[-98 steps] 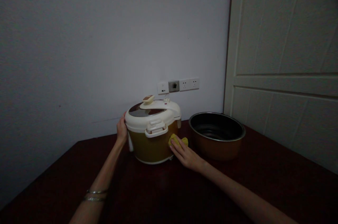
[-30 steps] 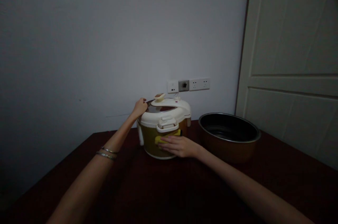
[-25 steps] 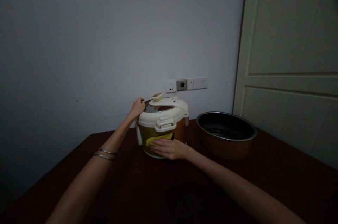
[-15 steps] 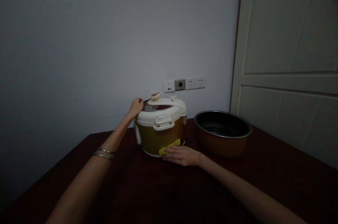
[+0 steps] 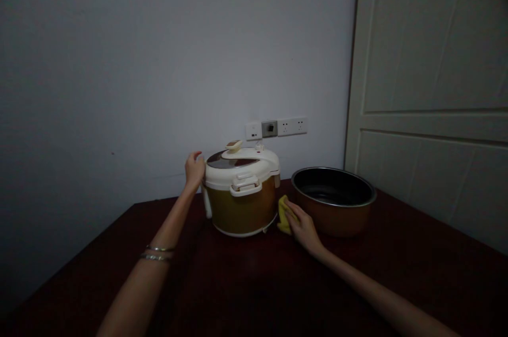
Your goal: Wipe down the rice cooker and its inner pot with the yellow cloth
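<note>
A white and gold electric pressure cooker (image 5: 243,209) stands upright on the dark red table, its lid on and its front handle facing me. My left hand (image 5: 194,170) is against the upper left side of the cooker, beside the lid rim. Some of its fingers are hidden behind the wrist, and those that show are apart. Between the cooker and the pot, my right hand (image 5: 304,224) pinches a crumpled yellow cloth (image 5: 284,215), which is off the cooker's surface, just right of its base.
An orange-brown inner pot (image 5: 335,218) with a dark inside and a metal rim sits right of the cooker, close to my right hand. Wall sockets (image 5: 292,126) are behind the cooker. A pale panelled door (image 5: 432,120) borders the table (image 5: 238,284) on the right.
My right hand has carried the yellow cloth off the cooker's lower front, rightward toward the pot. My left hand has slid left from the lid's edge to the cooker's side.
</note>
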A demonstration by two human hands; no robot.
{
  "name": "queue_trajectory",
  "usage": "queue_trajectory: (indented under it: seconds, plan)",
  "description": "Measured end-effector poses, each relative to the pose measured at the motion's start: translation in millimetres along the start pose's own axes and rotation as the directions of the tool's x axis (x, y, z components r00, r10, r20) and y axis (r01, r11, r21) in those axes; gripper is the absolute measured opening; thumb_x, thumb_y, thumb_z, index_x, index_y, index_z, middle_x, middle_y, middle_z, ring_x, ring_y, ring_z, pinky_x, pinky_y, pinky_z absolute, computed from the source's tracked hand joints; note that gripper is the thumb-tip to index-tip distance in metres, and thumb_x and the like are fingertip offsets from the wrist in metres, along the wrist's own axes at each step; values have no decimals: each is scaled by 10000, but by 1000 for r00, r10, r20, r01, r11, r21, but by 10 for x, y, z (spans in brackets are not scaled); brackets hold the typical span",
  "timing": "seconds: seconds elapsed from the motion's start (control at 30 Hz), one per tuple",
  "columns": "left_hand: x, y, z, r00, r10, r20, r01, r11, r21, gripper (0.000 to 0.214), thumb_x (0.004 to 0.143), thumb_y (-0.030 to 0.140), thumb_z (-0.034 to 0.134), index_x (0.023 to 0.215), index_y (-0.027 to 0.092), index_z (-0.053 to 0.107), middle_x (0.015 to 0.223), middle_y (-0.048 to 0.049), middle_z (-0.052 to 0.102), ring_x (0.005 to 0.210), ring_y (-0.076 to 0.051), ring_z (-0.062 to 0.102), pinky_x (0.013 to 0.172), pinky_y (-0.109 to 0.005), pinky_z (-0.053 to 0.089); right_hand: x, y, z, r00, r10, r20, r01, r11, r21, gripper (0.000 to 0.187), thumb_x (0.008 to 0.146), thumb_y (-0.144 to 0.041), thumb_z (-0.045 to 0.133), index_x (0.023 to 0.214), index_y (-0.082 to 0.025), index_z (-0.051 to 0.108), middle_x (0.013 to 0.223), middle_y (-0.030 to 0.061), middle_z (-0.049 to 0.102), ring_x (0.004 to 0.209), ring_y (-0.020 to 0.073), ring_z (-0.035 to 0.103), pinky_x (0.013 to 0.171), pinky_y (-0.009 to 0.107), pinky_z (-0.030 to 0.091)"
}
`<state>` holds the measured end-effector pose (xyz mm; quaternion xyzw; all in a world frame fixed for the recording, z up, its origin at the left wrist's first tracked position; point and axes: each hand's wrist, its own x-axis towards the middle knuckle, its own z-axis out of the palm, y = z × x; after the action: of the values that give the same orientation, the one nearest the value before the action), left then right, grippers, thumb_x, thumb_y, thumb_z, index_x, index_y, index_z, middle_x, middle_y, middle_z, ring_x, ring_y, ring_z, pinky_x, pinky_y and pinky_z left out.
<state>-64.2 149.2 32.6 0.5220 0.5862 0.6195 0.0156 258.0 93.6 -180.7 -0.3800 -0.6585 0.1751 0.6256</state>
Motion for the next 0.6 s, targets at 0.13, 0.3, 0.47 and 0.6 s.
queue_trajectory:
  seconds: [0.13, 0.3, 0.47, 0.6]
  plan:
    - [-246, -266, -110, 988, -140, -72, 136, 989, -62, 221, 788, 218, 412, 917, 157, 581, 1097, -145, 612, 1115, -273, 520, 980, -390, 360, 300, -41, 260, 831, 536, -148, -412, 772, 484, 424, 631, -422, 684, 939, -130, 683, 880, 104, 717, 770, 248, 666, 669, 358, 540]
    - [-564, -433, -85, 972, -234, -16, 229, 961, -158, 226, 810, 246, 375, 659, 199, 537, 778, -68, 610, 859, -241, 570, 830, -377, 427, 817, -261, 476, 787, 592, -174, -348, 658, 668, 262, 659, -372, 616, 814, -163, 640, 737, 2, 690, 656, 145, 626, 560, 220, 476]
    - [-708, -413, 39, 965, -262, 22, 257, 922, -290, 255, 825, 329, 395, 703, 194, 574, 739, -22, 593, 787, -196, 548, 701, -297, 442, 1015, -507, 507, 749, 658, -79, -355, 500, 790, 223, 718, -385, 519, 753, -180, 599, 627, -40, 640, 534, 106, 590, 514, 205, 474]
    - [-709, -422, 109, 946, -324, 20, 306, 869, -389, 287, 837, 389, 375, 728, 194, 556, 724, -14, 567, 746, -183, 532, 634, -275, 427, 1045, -630, 467, 732, 681, -20, -366, 418, 832, 217, 744, -345, 476, 791, -183, 613, 658, -44, 652, 543, 99, 602, 533, 202, 489]
